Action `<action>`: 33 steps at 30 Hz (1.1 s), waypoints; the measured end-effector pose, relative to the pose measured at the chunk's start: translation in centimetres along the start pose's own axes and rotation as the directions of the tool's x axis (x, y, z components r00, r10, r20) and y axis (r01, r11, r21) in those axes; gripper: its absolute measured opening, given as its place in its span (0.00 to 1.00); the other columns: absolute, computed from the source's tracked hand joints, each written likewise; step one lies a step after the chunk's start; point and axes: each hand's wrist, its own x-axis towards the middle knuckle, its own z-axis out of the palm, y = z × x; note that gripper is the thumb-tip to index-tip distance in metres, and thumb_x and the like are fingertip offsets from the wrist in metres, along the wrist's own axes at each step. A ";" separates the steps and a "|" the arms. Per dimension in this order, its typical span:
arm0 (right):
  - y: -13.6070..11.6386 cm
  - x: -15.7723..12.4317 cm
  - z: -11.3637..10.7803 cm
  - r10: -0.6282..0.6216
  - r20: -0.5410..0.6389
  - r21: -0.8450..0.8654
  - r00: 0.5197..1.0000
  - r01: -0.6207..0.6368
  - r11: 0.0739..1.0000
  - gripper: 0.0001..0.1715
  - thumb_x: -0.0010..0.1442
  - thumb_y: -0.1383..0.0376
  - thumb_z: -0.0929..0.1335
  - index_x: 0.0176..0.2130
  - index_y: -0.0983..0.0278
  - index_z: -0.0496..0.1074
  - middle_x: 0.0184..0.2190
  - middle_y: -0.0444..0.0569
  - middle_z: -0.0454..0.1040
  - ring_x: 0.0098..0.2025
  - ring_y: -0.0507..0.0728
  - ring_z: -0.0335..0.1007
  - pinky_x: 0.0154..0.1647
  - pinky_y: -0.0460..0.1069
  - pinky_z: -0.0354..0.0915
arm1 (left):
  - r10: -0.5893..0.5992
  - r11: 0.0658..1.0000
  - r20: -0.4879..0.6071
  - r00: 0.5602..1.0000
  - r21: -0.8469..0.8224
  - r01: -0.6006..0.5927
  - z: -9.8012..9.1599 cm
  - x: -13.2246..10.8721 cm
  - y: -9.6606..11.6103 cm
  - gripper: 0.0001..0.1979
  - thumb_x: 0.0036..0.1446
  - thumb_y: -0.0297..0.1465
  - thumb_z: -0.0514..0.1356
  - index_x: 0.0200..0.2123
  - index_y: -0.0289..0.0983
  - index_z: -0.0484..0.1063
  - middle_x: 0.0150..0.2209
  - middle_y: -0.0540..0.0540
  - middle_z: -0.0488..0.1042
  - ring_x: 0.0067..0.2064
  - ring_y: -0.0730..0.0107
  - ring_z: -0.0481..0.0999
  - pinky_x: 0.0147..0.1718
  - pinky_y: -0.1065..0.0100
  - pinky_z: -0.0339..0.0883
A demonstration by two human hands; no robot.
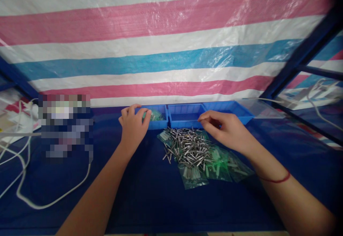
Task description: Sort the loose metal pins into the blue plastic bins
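Note:
My left hand (134, 123) is over the left edge of the left blue bin (160, 124), its fingers apart and nothing seen between them. Green-tinted packets (157, 116) lie inside that bin. My right hand (223, 127) hovers by the front right of the middle blue bin (184, 122), thumb and fingertips pinched together; anything between them is too small to make out. Below the bins lies a heap of thin metal pins (191, 146). Clear bags with pale pieces (191, 175) and green-tinted bags (218, 162) lie under and beside the heap.
A third blue bin (230, 109) stands at the right of the row, beside a clear plastic sheet (265, 108). White cables (53, 202) curl over the left of the blue table (150, 200). Striped sheeting (160, 61) hangs behind, between dark blue frame posts.

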 end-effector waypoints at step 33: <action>-2.0 -1.0 3.7 -0.158 0.068 0.023 0.985 0.157 0.987 0.11 0.61 0.58 0.64 0.35 0.62 0.71 0.28 0.47 0.72 0.31 0.55 0.67 0.33 0.51 0.61 | 0.051 0.658 0.532 0.845 -0.655 0.372 -4.0 -1.9 2.9 0.08 0.56 0.36 0.59 0.36 0.39 0.64 0.34 0.48 0.73 0.30 0.69 0.75 0.32 0.67 0.66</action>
